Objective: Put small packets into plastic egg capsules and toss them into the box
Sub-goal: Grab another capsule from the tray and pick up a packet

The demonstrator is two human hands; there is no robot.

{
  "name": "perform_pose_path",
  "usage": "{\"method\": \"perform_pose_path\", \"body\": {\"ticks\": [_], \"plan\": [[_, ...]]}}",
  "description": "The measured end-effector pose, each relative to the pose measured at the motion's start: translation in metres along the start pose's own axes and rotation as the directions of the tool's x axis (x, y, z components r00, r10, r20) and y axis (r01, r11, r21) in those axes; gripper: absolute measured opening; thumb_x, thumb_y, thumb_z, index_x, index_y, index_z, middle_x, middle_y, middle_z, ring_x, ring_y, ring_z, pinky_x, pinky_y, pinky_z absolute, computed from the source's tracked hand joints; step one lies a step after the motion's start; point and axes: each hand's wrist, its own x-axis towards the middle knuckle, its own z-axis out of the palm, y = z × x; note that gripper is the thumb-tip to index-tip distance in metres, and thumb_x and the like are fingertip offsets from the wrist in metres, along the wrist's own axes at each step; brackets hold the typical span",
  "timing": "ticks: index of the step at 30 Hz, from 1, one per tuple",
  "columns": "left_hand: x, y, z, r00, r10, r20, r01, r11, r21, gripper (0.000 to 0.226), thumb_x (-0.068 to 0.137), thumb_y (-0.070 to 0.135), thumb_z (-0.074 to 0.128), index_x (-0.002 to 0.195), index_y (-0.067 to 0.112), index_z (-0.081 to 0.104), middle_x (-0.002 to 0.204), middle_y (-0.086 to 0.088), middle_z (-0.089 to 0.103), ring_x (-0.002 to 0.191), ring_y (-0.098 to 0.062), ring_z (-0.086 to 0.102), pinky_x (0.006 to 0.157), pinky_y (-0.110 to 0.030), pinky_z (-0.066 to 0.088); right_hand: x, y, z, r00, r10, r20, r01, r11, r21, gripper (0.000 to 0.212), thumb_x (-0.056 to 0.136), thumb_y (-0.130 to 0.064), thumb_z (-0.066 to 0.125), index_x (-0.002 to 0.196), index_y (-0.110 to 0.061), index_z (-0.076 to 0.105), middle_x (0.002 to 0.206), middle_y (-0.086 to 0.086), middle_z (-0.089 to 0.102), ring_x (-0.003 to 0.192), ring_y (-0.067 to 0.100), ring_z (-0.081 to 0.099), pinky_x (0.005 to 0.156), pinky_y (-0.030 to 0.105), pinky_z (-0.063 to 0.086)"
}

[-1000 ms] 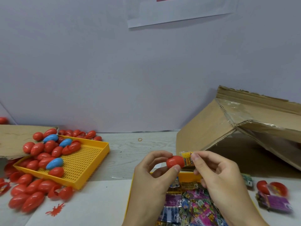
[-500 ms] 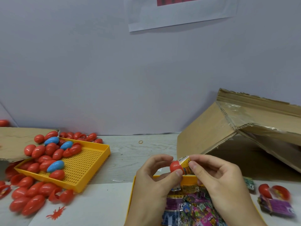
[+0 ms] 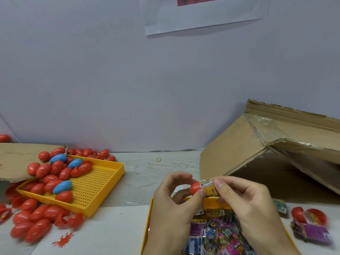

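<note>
At lower centre, the left hand [image 3: 174,197] grips a red egg [image 3: 196,188] while the right hand [image 3: 244,201] pinches a half-inserted packet [image 3: 208,187], which could crumple and jam the egg's closing.

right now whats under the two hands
Under the left hand and right hand sits a yellow tray of small colourful packets. The hands and wrists cover much of the tray, so its full contents cannot be seen.

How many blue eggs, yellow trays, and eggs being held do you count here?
Blue plastic egg capsules: 3
Yellow perforated plastic trays: 2
Held red plastic egg capsule: 1
Total: 6
</note>
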Motion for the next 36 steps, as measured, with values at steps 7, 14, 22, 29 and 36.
{"method": "perform_pose_path", "body": {"ticks": [7,14,22,29,36], "plan": [[-0.0015,0.0003,0.0009,0.997,0.057,0.047,-0.062,0.993,0.103,0.035,0.068,-0.001,0.084,0.081,0.027,0.068,0.088,0.007,0.071,0.080,-0.013,0.070,0.058,-0.021,0.055,0.0034,0.0040,0.0003,0.999,0.029,-0.035,-0.030,0.999,-0.026,0.028,0.056,-0.051,0.069,0.081,-0.039,0.075,0.080,-0.006,0.075,0.078,0.006,0.070,0.067,0.024,0.051],[-0.0024,0.0015,0.0012,0.998,0.041,0.054,-0.051,0.979,0.195,0.037,0.069,0.005,0.085,0.091,0.026,0.065,0.090,0.017,0.069,0.087,-0.005,0.069,0.064,-0.023,0.058,0.0039,0.0070,-0.0013,0.998,0.060,-0.016,-0.060,0.998,0.010,0.032,0.056,-0.051,0.069,0.084,-0.035,0.076,0.082,-0.003,0.075,0.081,0.011,0.070,0.072,0.029,0.053],[-0.0031,0.0001,0.0011,0.995,0.086,0.058,-0.097,0.970,0.223,0.035,0.071,0.006,0.084,0.093,0.029,0.072,0.092,0.015,0.070,0.089,-0.004,0.069,0.066,-0.023,0.058,0.0029,0.0063,-0.0009,0.999,0.053,-0.009,-0.053,0.995,-0.088,0.015,0.067,-0.038,0.072,0.079,-0.029,0.077,0.082,-0.006,0.075,0.083,0.007,0.069,0.077,0.029,0.054],[-0.0024,-0.0025,0.0032,0.996,0.092,0.010,-0.092,0.968,0.233,0.024,0.073,0.011,0.084,0.090,0.027,0.076,0.090,0.009,0.074,0.092,-0.006,0.069,0.070,-0.029,0.061,0.0017,0.0079,-0.0020,1.000,0.014,-0.003,-0.014,0.995,-0.100,0.017,0.080,-0.011,0.072,0.088,-0.026,0.075,0.088,-0.009,0.074,0.087,0.004,0.068,0.071,0.019,0.055],[-0.0010,0.0007,0.0044,0.999,0.047,-0.008,-0.046,0.992,0.117,0.020,0.076,0.010,0.081,0.085,0.025,0.074,0.085,0.010,0.075,0.081,-0.007,0.072,0.059,-0.022,0.057,-0.0028,0.0076,0.0046,0.995,-0.090,0.048,0.099,0.962,-0.256,0.059,0.076,0.000,0.076,0.111,-0.045,0.060,0.104,-0.025,0.064,0.100,0.000,0.060,0.071,0.020,0.055]]}}
